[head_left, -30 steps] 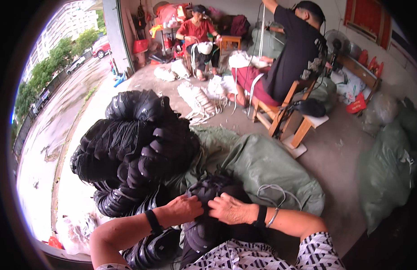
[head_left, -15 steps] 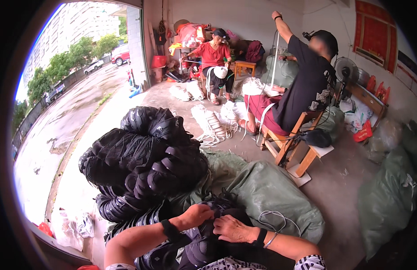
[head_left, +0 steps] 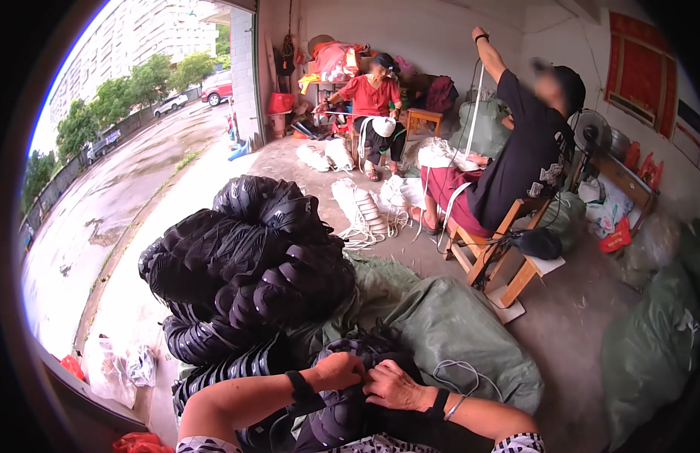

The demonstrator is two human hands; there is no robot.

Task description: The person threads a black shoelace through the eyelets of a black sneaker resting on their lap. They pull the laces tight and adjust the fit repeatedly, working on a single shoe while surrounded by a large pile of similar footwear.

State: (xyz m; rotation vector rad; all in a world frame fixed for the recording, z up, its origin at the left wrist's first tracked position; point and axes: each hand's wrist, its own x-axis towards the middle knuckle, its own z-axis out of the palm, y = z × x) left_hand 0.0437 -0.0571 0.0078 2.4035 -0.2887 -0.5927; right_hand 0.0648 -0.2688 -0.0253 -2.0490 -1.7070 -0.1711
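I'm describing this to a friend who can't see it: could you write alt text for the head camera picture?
Seen from above, a person's left hand and right hand meet on a bundle of black straps in their lap, beside a tall pile of black bundles and a green sack. Farther back, two people sit handling white straps on a concrete floor open to a wet street.

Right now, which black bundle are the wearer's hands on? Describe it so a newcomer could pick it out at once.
Start at the tall heap of black ribbed coils in the middle. Come down toward the lower edge, beside the green sack. The bundle of black straps there is the only one under the left hand and right hand, lying apart from the heap.
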